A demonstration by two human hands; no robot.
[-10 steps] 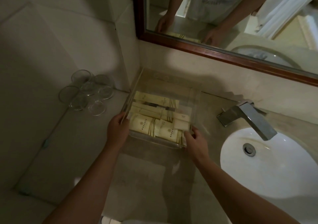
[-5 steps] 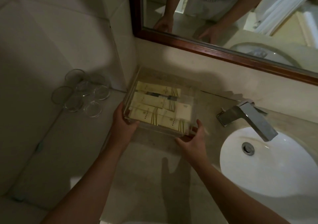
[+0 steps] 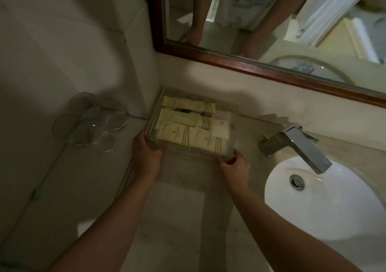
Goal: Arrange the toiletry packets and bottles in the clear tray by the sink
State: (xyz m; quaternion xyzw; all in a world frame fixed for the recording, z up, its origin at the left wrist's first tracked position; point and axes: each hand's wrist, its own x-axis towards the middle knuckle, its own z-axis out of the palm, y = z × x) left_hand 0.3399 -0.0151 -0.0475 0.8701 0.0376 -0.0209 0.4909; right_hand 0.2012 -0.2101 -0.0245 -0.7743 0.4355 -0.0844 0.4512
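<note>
A pale stone counter (image 3: 183,205) is seen with a white sink (image 3: 325,200) set into it at the right. The clear tray (image 3: 221,155) is placed in the back corner against the wall, cream toiletry packets (image 3: 183,136) laid flat inside. Its near corners are gripped by the left hand (image 3: 146,156) and right hand (image 3: 235,167), held apart

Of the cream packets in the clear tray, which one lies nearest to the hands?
The front packet with the gold emblem, along the tray's near wall, just beyond the left hand and right hand. The others lie behind it, toward the mirror wall.
</note>
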